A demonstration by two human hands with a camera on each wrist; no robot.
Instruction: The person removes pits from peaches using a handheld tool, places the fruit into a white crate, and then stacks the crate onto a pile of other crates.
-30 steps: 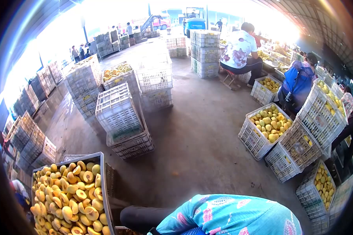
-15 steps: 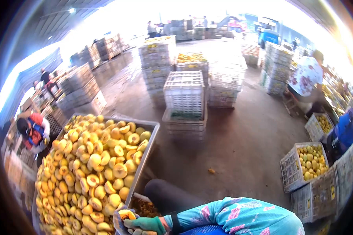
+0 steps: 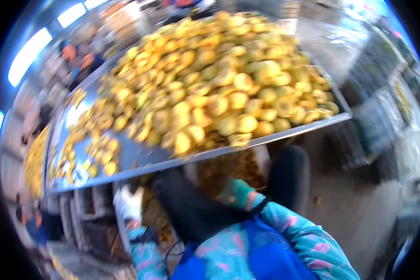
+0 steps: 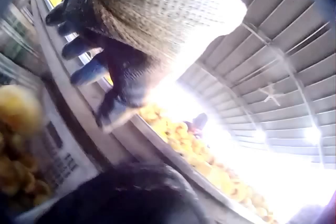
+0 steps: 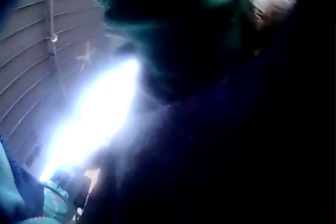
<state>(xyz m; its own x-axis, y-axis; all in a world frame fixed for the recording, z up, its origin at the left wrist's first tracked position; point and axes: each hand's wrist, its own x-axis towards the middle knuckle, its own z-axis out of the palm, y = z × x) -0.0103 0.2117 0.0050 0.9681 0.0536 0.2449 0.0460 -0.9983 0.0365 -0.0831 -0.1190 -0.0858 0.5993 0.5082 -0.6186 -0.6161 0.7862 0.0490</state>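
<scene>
- Hands have come apart since 0.5 s ago, when they met around 1 cut fruit at the worktop's corner; the head view has swung round to the worktop point(image 3: 142, 158).
- Left hand point(image 3: 129, 203), gloved in white, is beside the near rim, fingers spread and pointing down past it in the left wrist view.
- Right hand point(image 3: 238, 193), in a green glove, is above the right-hand side of the lap; blur and darkness hide its fingers, so I cannot tell its state.
- Fruit halves point(image 3: 219, 105) lie heaped on the worktop, cut faces turned at mixed angles; the heap's long axis slants from lower left to upper right.
- 1 blurred yellow piece point(image 4: 18, 109) shows at the left edge of the left wrist view.
- Brown scraps point(image 3: 233, 170) sit below the rim, between 2 dark-trousered legs point(image 3: 186, 200).
</scene>
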